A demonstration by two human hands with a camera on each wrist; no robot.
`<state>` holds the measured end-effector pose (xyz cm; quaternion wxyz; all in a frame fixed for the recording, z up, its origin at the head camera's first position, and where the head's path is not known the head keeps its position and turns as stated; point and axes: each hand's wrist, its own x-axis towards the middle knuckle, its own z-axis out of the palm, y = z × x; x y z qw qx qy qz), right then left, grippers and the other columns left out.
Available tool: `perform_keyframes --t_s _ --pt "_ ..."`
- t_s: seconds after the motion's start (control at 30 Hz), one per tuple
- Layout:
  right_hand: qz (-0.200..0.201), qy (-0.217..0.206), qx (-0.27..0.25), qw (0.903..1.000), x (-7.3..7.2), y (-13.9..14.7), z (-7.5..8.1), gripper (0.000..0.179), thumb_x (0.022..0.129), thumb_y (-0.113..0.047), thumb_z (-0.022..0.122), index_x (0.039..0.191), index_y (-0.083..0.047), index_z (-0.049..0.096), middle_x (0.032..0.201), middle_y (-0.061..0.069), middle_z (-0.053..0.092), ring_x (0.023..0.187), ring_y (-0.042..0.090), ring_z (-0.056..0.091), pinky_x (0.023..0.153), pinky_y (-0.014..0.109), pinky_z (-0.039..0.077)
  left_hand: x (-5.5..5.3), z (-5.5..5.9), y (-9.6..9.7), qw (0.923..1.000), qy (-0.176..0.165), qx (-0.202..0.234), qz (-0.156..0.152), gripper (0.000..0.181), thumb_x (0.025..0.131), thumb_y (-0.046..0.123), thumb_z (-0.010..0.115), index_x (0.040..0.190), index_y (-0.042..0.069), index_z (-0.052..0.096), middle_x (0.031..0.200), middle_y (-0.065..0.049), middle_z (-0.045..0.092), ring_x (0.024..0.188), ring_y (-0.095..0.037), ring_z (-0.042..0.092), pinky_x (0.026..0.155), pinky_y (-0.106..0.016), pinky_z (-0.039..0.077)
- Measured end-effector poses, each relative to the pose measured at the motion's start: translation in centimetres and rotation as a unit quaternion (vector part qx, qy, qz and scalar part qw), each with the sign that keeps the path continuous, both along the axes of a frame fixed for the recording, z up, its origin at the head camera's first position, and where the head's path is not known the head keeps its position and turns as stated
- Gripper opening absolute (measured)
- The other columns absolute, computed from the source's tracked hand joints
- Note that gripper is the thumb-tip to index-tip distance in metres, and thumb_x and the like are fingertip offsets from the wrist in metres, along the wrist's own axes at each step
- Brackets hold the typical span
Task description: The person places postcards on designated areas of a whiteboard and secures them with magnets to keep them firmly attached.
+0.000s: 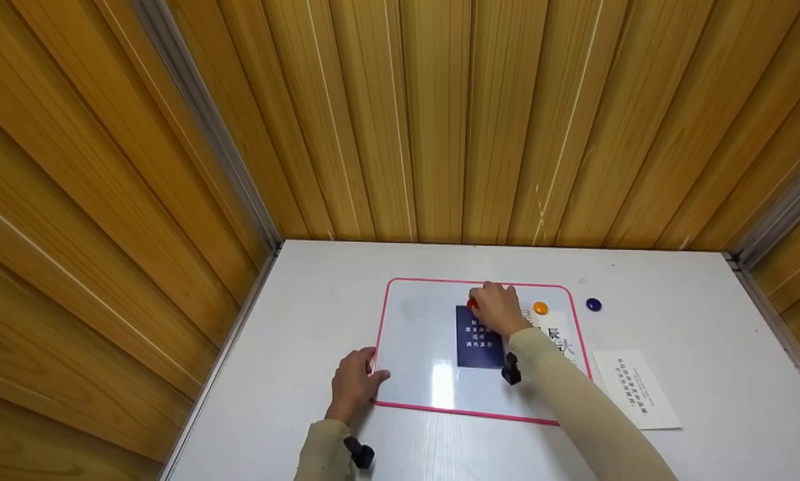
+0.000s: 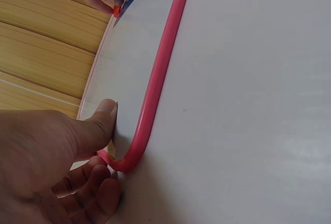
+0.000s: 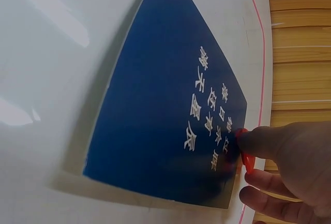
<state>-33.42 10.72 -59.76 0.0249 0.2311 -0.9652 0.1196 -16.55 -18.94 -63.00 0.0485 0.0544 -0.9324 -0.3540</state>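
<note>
A whiteboard with a pink rim lies on the white table. At its left edge my left hand grips the board, thumb over the top face and fingers curled at the outer side of the rim. My right hand pinches a round red magnet between thumb and fingers at the top edge of a dark blue card with white characters. In the right wrist view the card's near edge curves up off the board, casting a shadow. The right forearm partly hides a white card with large dark characters.
An orange magnet sits at the top of the white card on the board. Beyond the board's right rim a dark blue magnet lies on the table. Another white printed card lies right of the board. Wood-patterned walls enclose the table.
</note>
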Motion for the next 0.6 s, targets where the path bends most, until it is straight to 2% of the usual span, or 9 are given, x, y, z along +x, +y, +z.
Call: perform_keyframes --t_s 0.33,0.6 --pt "-0.001 0.001 0.011 0.9999 -0.08 -0.01 -0.22 0.019 0.094 -0.018 0.075 0.11 -0.007 0.074 0.097 0.014 0.07 0.09 0.032 0.064 0.083 0.057 0.048 0.09 0.05 0.07 0.9999 -0.006 0.009 -0.002 0.054 0.084 0.017 0.085 0.132 0.001 0.066 0.087 -0.003 0.057 0.078 -0.018 0.05 0.07 -0.037 0.043" --pt "-0.004 -0.027 0.005 0.9996 -0.01 0.03 -0.02 0.022 0.096 -0.019 0.073 0.114 -0.007 0.073 0.102 0.014 0.07 0.094 0.033 0.063 0.087 0.059 0.047 0.09 0.11 0.08 0.9999 -0.005 0.009 -0.002 0.053 0.084 0.018 0.085 0.131 0.002 0.066 0.087 -0.002 0.058 0.078 -0.018 0.049 0.069 -0.037 0.043"
